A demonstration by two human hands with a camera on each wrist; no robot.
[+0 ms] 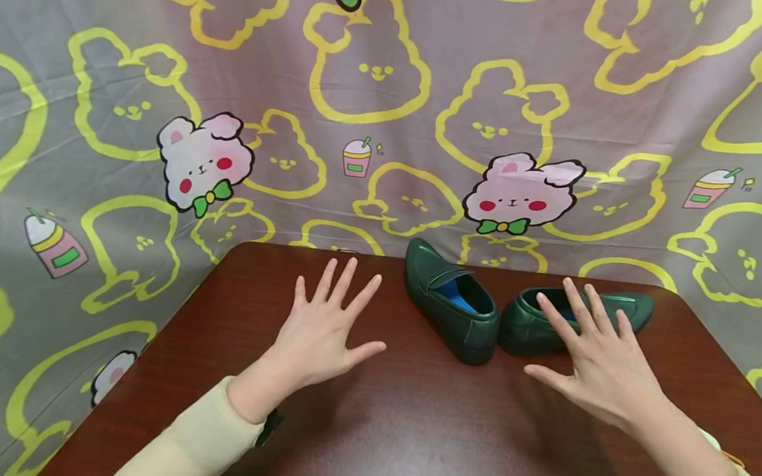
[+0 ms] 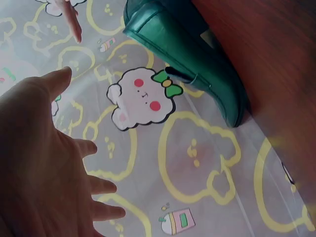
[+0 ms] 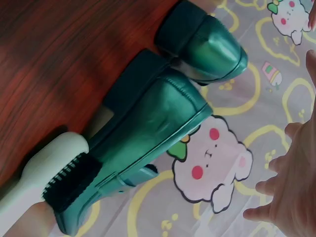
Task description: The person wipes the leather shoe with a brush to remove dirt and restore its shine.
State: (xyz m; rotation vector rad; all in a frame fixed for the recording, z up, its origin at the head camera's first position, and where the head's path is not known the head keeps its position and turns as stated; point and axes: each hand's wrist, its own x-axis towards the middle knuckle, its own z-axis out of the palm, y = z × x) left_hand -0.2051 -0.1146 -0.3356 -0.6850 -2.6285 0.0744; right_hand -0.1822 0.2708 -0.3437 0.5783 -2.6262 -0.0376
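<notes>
Two dark green loafers with blue insoles stand toward the back of the table. The left loafer (image 1: 471, 333) points to the back left, the right loafer (image 1: 526, 326) to the right, heels close together. My left hand (image 1: 314, 338) hovers left of them, palm down, fingers spread, holding nothing. My right hand (image 1: 608, 367), also spread, hovers in front of the right loafer and partly hides it. The right wrist view shows a white brush (image 3: 54, 155) with black bristles beside a loafer (image 3: 153, 113); in the head view my right arm hides most of it.
The dark reddish-brown table (image 1: 405, 429) has its far edge just behind the shoes. A grey curtain (image 1: 389, 140) with yellow outlines and bunny prints hangs behind and at both sides. An orange loop (image 1: 732, 458) shows beside my right wrist.
</notes>
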